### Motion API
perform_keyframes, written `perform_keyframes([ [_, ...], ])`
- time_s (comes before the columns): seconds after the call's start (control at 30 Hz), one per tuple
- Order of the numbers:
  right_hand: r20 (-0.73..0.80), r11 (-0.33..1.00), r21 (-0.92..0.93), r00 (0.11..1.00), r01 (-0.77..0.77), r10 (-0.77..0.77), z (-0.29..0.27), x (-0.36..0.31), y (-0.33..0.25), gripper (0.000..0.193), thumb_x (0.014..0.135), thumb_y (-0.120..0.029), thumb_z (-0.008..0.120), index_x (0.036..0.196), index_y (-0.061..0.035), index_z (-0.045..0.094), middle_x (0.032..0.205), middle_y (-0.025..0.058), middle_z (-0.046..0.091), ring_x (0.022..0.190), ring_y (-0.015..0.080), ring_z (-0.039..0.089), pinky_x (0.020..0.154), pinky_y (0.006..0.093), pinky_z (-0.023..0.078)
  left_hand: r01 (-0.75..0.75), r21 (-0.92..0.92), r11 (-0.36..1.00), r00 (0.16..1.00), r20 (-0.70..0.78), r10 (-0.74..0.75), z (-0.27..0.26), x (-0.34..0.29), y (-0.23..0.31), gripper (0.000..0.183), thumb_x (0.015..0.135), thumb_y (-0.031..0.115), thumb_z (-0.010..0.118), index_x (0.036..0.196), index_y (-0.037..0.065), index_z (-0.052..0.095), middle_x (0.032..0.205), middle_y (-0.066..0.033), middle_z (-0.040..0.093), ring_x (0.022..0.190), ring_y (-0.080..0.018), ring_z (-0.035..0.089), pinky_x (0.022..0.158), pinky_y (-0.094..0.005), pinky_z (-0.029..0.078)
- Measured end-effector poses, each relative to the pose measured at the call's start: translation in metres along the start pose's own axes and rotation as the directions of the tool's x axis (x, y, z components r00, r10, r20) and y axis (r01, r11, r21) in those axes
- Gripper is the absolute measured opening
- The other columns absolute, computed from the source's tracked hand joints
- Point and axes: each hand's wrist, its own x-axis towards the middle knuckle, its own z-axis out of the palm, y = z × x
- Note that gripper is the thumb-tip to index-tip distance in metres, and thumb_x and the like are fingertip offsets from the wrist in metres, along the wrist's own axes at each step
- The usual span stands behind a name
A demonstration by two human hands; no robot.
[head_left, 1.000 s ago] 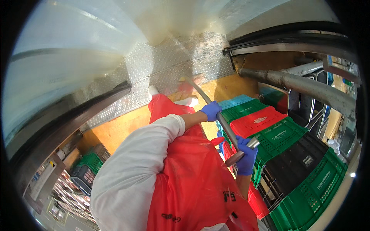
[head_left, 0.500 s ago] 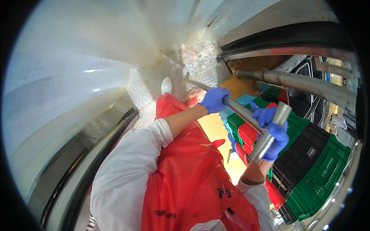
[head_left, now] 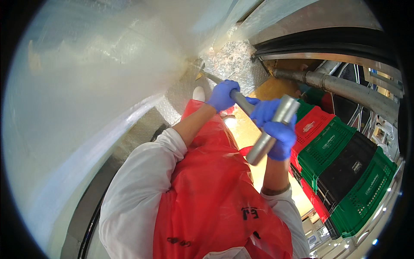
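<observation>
Both my hands, in blue gloves, hold a long metal pole [head_left: 243,102] with a tubular crosspiece at its near end, like a T. My left hand [head_left: 222,96] is wrapped round the shaft farther down. Beside the crosspiece, my right hand [head_left: 278,129] grips the near end, its fingers partly hidden by the tube. The pole slopes away to the far left. Its tip lies near the foot of a cloudy plastic curtain [head_left: 108,82], close to my white boot [head_left: 199,93]; the tip's shape is hard to make out.
Whitish crumbly matter [head_left: 233,58] lies on the patterned metal floor [head_left: 170,110]. To the right stand stacked green, red and black plastic crates [head_left: 325,144]. A thick grey pipe [head_left: 340,86] runs beyond them, near a black-edged door frame [head_left: 327,41]. A red apron [head_left: 211,185] covers my front.
My hands and the near end of the pole have moved left. The tip has shifted left toward the curtain, which now fills more of the left side. Both grips hold.
</observation>
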Motion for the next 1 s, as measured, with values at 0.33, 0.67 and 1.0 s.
perform_keyframes([
  [0.33, 0.118, 0.975, 0.047, 0.971, -0.216, 0.210, 0.027, 0.018, 0.032, 0.019, 0.069, -0.006, 0.079, 0.080, -0.0014, 0.064, 0.078, 0.0068, 0.065, 0.072, 0.0192, 0.063, 0.074, 0.0350, 0.055, -0.016, -0.016, 1.000, 0.996, -0.089, 0.014, -0.065, -0.013, -0.017, 0.017, 0.073, 0.017, 0.077, 0.082, 0.009, 0.066, 0.086, -0.0121, 0.067, 0.086, -0.0337, 0.065, 0.080, -0.0429, 0.052],
  [0.67, 0.263, 0.981, -0.114, 0.948, -0.156, 0.181, 0.046, 0.045, 0.027, 0.021, 0.065, -0.008, 0.082, 0.078, -0.0044, 0.065, 0.075, 0.0029, 0.065, 0.073, 0.0170, 0.063, 0.086, 0.0375, 0.053, 0.216, -0.331, 0.919, 0.961, -0.095, -0.260, -0.064, -0.010, -0.053, 0.037, 0.068, 0.033, 0.088, 0.082, 0.008, 0.066, 0.083, -0.0140, 0.066, 0.085, -0.0358, 0.065, 0.079, -0.0426, 0.052],
  [1.0, 0.351, 0.995, 0.057, 0.934, -0.085, 0.059, 0.014, 0.052, 0.030, 0.023, 0.067, -0.007, 0.083, 0.082, -0.0021, 0.066, 0.079, 0.0055, 0.066, 0.073, 0.0151, 0.063, 0.068, 0.0316, 0.055, 0.273, -0.487, 0.830, 0.938, -0.055, -0.341, -0.037, 0.003, -0.059, 0.027, 0.070, 0.022, 0.082, 0.086, 0.008, 0.066, 0.084, -0.0142, 0.066, 0.086, -0.0345, 0.065, 0.079, -0.0423, 0.052],
])
